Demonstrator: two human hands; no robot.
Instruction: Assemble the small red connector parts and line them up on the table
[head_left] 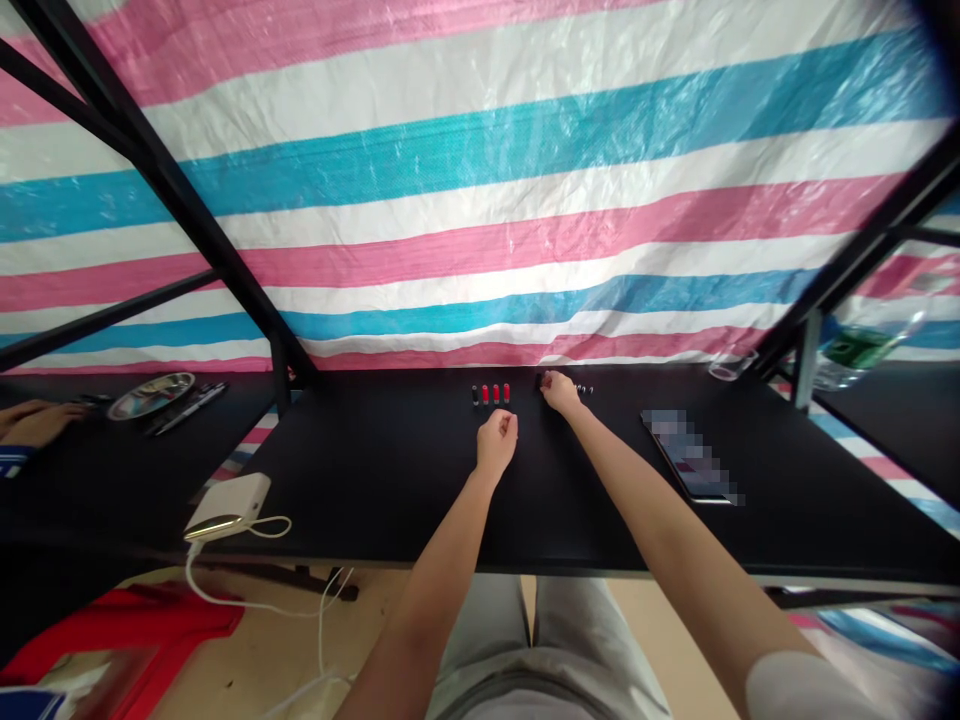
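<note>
Near the back of the black table, a small black cylinder (475,395) stands in a row with three red cylinders (496,394). Just in front of that row is my left hand (497,442), its fingers curled together; whatever they may hold is hidden. My right hand (561,391) is farther right, fingers pinched close to the tabletop. At its fingertips is a tiny dark piece (539,381), too small to name. Several small shiny bits (585,390) lie just right of that hand, partly covered by it.
A phone or tablet (690,457) lies at right, with a clear cup (731,362) behind it. A white box with a cable (229,505) sits on the left. Black frame bars (172,200) flank the table (360,490). Another person's hand (45,420) rests at far left.
</note>
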